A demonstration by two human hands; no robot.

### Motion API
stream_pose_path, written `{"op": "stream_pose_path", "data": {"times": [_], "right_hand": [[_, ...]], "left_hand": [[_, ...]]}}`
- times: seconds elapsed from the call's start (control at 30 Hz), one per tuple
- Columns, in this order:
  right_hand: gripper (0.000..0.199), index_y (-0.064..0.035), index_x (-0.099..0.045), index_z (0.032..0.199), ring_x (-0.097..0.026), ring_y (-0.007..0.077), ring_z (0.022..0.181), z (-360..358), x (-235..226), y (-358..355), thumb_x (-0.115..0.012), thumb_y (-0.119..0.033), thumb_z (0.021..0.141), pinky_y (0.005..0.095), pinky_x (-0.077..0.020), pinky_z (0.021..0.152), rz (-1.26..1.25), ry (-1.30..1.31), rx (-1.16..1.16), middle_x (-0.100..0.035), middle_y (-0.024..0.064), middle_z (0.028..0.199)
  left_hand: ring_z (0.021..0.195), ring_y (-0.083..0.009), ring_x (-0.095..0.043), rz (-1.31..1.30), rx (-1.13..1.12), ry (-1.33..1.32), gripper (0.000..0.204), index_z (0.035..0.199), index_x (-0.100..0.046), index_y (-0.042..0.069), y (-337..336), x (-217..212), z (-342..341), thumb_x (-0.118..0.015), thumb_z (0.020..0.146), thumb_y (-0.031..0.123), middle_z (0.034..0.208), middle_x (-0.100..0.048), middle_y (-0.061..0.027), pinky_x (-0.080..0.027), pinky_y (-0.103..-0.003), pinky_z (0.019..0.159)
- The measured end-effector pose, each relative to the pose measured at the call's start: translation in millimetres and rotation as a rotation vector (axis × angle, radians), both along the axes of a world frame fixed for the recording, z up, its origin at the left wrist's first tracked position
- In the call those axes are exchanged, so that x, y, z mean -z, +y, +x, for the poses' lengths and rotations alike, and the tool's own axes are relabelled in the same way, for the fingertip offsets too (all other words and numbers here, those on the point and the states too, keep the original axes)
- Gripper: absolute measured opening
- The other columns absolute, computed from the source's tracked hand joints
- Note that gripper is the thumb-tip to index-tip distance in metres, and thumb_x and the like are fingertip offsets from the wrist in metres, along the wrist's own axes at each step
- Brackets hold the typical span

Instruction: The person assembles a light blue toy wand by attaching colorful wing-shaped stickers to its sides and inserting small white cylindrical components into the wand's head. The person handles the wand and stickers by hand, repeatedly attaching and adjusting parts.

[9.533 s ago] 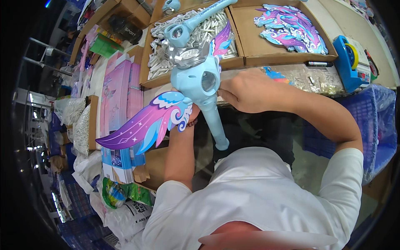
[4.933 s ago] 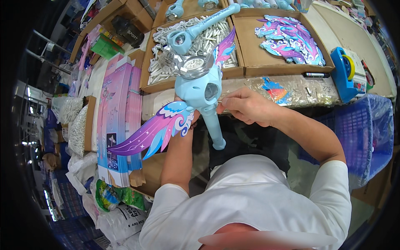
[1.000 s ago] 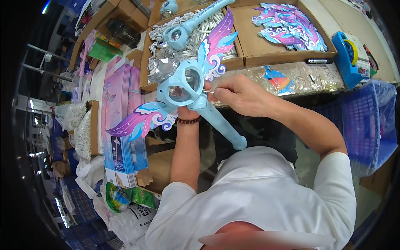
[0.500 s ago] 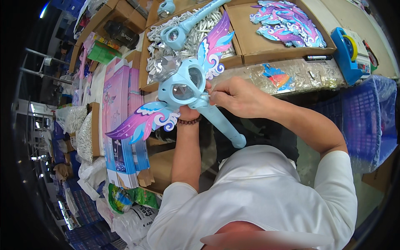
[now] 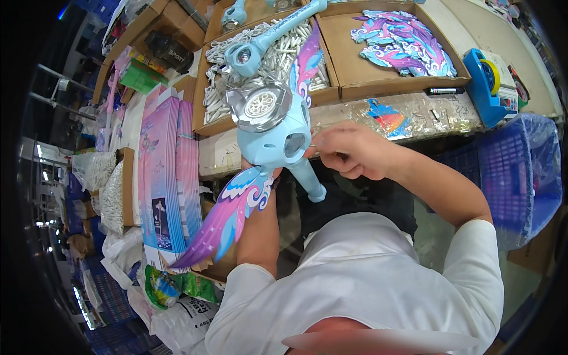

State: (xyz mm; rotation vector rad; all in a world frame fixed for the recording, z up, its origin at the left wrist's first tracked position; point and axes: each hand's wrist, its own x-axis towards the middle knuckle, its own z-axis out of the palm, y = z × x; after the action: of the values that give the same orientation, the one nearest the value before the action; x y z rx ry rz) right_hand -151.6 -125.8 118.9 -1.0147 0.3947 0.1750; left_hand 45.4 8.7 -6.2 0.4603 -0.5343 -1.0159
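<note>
A light-blue toy wand is held up in front of me, its round silver-patterned end tilted toward my view and its handle pointing down toward my lap. A pink, purple and blue wing spreads from its lower left, and another wing rises behind it. My left hand grips the wand from behind and underneath, mostly hidden by it. My right hand is closed in a pinch at the wand's right side, by the round window. A thin metal pin shows faintly at its fingertips.
Behind the wand, a cardboard box holds white cords and sticks, with another blue wand on top. To its right, a tray carries stacked wings. A tape dispenser, a marker, a blue crate and flat printed cartons surround the bench.
The wand has turned, so its silver-patterned end now faces up toward me and its lower wing has swung downward. My right hand has moved slightly right, staying at the wand's side.
</note>
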Motion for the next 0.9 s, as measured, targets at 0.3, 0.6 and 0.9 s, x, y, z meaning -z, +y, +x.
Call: {"op": "stream_pose_path", "data": {"times": [0.3,0.6,0.9], "right_hand": [[0.028,-0.0019,-0.055,0.093,-0.017,0.0054,0.040,-7.3,10.9,9.9,-0.043,-0.027,0.095,0.0237,-0.0135,0.037,0.246,0.136,0.022,-0.022,-0.0067,0.051],[0.040,0.0008,-0.058,0.074,-0.052,0.0249,0.048,-10.0,24.4,13.1,-0.045,-0.029,0.097,0.0409,-0.0422,0.051,-0.806,-0.255,0.011,-0.055,0.0084,0.054],[0.029,-0.0040,-0.058,0.074,-0.058,0.0369,0.054,-12.0,13.0,9.7,-0.054,-0.027,0.092,0.0479,-0.0440,0.050,-1.696,-0.279,-0.046,-0.059,0.0154,0.059]], "left_hand": [[0.118,-0.0267,-0.052,0.085,-0.191,-0.339,0.097,0.140,-0.028,-0.005,4.2,-6.6,-7.5,-0.073,0.073,0.050,0.133,-0.047,-0.0186,-0.046,-0.038,0.097],[0.125,-0.0245,-0.046,0.156,-0.234,-0.484,0.134,0.145,-0.016,-0.004,7.0,-23.1,-21.4,-0.077,0.053,0.072,0.139,-0.040,-0.0163,-0.041,-0.039,0.102],[0.123,-0.0255,-0.048,0.165,-0.259,-0.424,0.126,0.144,-0.021,-0.004,-5.8,-37.4,-26.1,-0.075,0.057,0.070,0.137,-0.042,-0.0170,-0.042,-0.038,0.101]]}}
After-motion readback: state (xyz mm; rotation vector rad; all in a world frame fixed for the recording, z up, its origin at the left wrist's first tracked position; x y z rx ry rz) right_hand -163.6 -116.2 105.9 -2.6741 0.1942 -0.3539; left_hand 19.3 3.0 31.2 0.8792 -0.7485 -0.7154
